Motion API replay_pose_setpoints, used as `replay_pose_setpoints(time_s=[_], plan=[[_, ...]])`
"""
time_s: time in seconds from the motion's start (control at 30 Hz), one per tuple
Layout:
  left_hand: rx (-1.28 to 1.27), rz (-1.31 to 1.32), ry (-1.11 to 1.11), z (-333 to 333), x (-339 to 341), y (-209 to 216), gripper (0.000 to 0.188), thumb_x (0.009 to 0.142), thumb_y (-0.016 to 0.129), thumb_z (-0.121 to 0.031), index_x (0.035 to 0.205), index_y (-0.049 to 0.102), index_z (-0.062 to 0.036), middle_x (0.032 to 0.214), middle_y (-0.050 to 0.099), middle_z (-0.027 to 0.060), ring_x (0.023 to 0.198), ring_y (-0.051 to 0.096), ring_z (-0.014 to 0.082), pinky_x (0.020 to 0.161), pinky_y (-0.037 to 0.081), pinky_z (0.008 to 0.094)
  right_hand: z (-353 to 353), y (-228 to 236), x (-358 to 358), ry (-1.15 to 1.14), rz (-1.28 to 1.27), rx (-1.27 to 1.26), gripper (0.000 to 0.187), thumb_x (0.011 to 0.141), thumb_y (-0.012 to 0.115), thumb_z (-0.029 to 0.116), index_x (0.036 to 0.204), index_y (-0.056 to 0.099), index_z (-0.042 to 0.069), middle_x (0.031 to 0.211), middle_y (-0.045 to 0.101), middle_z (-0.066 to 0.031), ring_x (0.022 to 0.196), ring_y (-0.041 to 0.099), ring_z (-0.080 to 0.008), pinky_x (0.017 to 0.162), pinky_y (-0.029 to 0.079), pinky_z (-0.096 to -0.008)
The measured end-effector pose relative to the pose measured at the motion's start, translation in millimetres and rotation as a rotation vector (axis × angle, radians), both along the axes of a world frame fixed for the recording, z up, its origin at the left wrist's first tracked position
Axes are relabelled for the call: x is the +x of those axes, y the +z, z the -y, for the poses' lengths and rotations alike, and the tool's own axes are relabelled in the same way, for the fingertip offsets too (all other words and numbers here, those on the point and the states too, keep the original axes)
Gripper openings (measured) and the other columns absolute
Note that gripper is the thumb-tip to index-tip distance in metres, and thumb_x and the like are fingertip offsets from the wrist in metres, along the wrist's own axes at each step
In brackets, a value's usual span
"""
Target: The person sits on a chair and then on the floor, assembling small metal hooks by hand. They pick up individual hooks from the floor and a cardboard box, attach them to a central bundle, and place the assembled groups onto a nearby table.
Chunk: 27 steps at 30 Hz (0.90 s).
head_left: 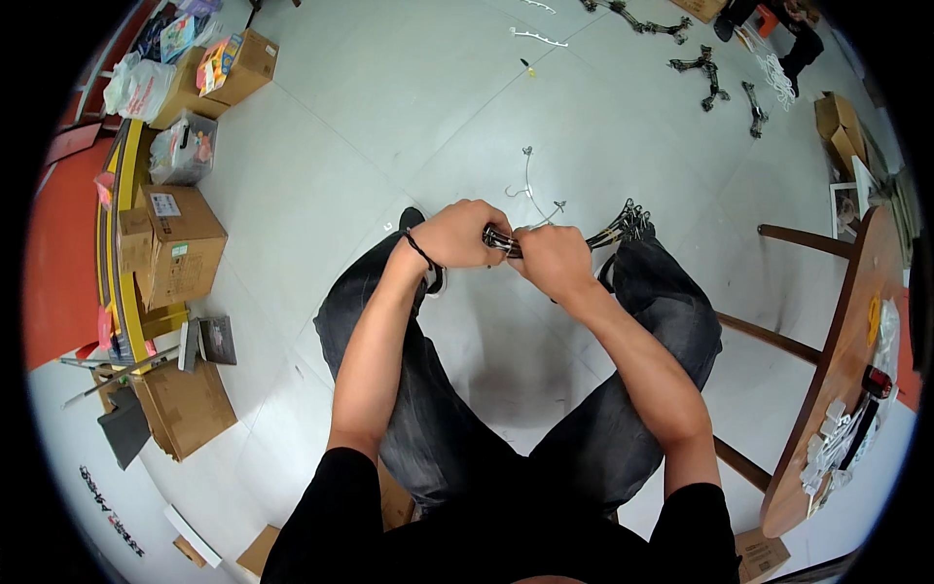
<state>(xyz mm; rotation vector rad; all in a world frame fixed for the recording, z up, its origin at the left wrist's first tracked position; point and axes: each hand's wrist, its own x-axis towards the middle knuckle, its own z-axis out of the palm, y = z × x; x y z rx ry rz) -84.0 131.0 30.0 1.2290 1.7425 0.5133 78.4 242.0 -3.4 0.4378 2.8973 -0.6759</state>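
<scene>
Black bundle [503,241], ahead at 12 o'clock, held in tightly curled fingers of left hand [459,234] and right hand [556,261], apparently at a two-handed gripping step, next calling for steady hold, wire hanger [529,183] beyond at 1 o'clock.

Black and silver glint on the bundle of clip hangers [623,229] before me, with faded black jeans [428,409], a solid black T-shirt [525,530], pale grey floor tiles [350,107], brown cardboard boxes [185,243], a red panel [63,263] and a reddish-brown counter [879,248].
</scene>
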Motion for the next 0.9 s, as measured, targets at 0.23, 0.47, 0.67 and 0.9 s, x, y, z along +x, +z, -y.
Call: replay_pose_setpoints(time_s=[0.23,0.47,0.67,0.9], plan=[[0.036,0.734,0.402,10,-18,1,0.089,0.096,0.03,-0.074,0.116,0.062,0.0069,0.103,0.071,0.0158,0.08,0.072,0.0234,0.063,0.054,0.0281,-7,17,0,-0.379,-0.184,-0.457,0.019,0.078,0.072,0.018,0.077,0.067,0.0,0.063,0.063,-0.0149,0.056,0.06,-0.0263,0.056,0.047,-0.0371],[0.076,0.282,0.392,-7,3,9,0.06,0.105,0.042,-0.043,0.069,0.065,-0.0004,0.057,0.062,0.0064,0.05,0.054,0.0134,0.053,0.044,0.0276,-41,-4,-1,-0.688,-0.188,-0.869,0.026,0.079,0.068,0.018,0.062,0.058,0.0,0.052,0.056,-0.0063,0.047,0.054,-0.0141,0.049,0.043,-0.0341],[0.391,0.667,0.482,-10,19,11,0.037,0.101,0.047,-0.021,0.075,0.064,-0.0008,0.068,0.065,0.0071,0.061,0.056,0.0122,0.058,0.043,0.0257,-38,-9,6,-0.603,-0.057,-0.497,0.025,0.077,0.069,0.021,0.071,0.062,-0.002,0.059,0.062,-0.0116,0.054,0.061,-0.0255,0.058,0.049,-0.039],[0.377,0.745,0.292,-14,42,18,0.023,0.089,0.044,-0.007,0.078,0.062,0.0016,0.07,0.063,0.0087,0.065,0.059,0.0141,0.064,0.046,0.0282,-41,-9,12,-0.64,-0.033,-0.418,0.025,0.075,0.069,0.024,0.069,0.066,0.0,0.065,0.067,-0.017,0.066,0.066,-0.0363,0.066,0.052,-0.0437]])
